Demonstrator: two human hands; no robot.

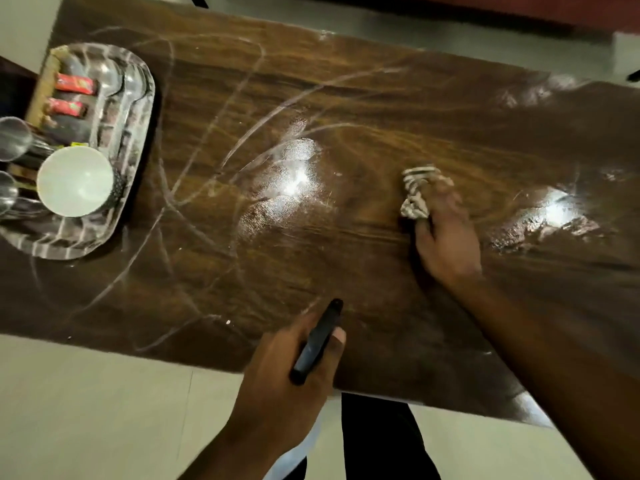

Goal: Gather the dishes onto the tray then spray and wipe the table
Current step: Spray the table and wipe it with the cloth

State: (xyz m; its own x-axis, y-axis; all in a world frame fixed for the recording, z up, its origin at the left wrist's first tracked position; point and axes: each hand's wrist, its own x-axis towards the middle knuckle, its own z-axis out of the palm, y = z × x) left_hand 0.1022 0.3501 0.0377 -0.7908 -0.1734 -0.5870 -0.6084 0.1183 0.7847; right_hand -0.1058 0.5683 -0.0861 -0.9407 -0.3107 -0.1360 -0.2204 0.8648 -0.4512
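My right hand [446, 233] presses a crumpled striped cloth [417, 190] onto the dark wooden table [346, 109], right of the middle. Curved wet streaks and shiny wet patches cover the tabletop. My left hand [287, 368] hovers at the table's near edge, closed around a black spray head [317, 341]; the bottle below it is hidden. At the table's left end sits a clear tray [135, 109] holding a white bowl [74, 181], steel cups [12, 138] and red packets [74, 83].
Pale tiled floor [104, 410] runs along the near side of the table. The tray overhangs the left edge a little. A dark bench or wall base shows beyond the far edge.
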